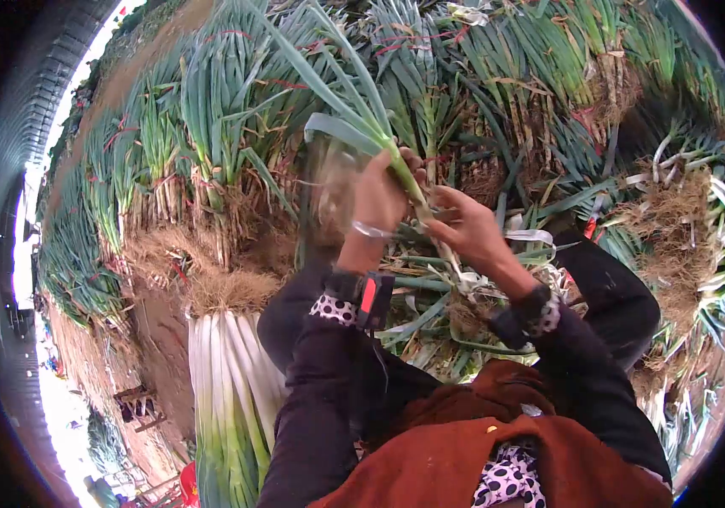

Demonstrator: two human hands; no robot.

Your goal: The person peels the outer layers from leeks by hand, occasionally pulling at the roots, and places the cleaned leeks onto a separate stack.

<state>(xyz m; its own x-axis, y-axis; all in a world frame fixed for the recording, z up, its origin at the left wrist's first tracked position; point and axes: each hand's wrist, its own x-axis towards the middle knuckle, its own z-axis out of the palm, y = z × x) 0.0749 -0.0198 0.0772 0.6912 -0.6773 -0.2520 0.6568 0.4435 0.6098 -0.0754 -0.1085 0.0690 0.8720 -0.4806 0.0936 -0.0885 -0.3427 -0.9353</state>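
A long green onion (pixel 406 178) slants across the middle, its leaves fanning toward the top and its roots hanging down toward my lap. My left hand (pixel 379 193) is closed around it just below the leaves. Lower down, my right hand (pixel 468 227) has its thumb and fingers at the pale part of the same stalk. Loose peeled leaves and scraps (pixel 430 292) lie beneath, between my knees. To the left, a row of cleaned green onions (pixel 231 364) with white stalks lies with the roots pointing away from me.
Tied bundles of unpeeled green onions (pixel 227 110) stand in a dense bank along the far side and left. At the right lies a heap of onions with tangled roots (pixel 672 224). Bare brown ground (pixel 163 339) shows at the left.
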